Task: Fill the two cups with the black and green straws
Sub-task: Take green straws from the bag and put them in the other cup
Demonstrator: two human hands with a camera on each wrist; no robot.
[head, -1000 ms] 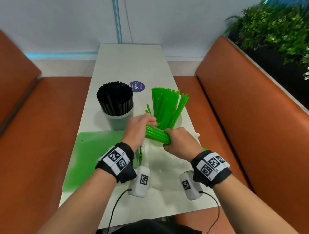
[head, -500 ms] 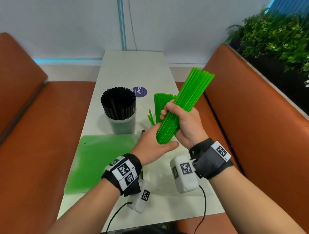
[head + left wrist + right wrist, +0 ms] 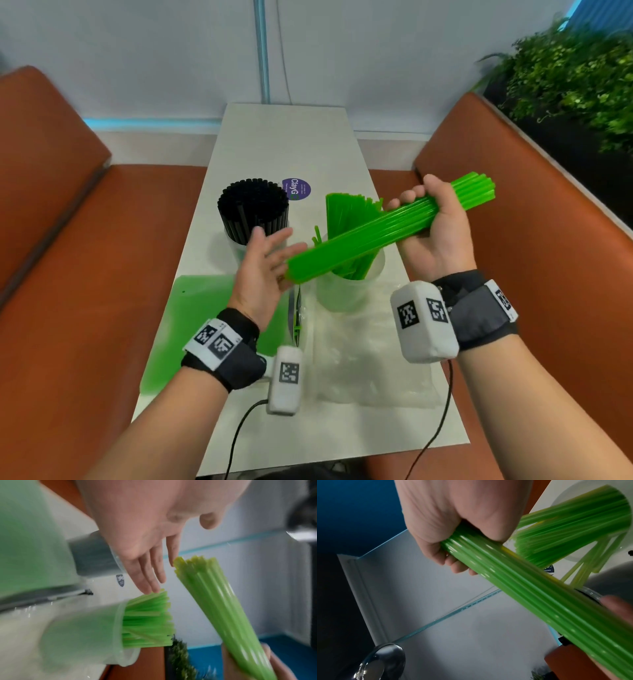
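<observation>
Fingers of R hand (image 3: 432, 229) wrap green straw bundle (image 3: 370, 233) mid-air over cup (image 3: 346, 287); L hand (image 3: 265, 270) flat, open, at bundle's lower end.

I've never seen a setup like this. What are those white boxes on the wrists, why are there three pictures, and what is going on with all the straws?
No machine here: a person wears three cameras. The white boxes strapped to the wrists are small cameras; a third sits on the head. The wide picture is the head view, looking down at a narrow white table between orange benches. The two close pictures look along each hand.

On the table stand two clear cups: the left cup is packed with black straws, the right cup holds green straws. A green sheet and clear plastic wrap lie nearer the person.

The right hand grips a bundle of green straws held slanted above the right cup. The left hand is open, flat against the bundle's lower end.
</observation>
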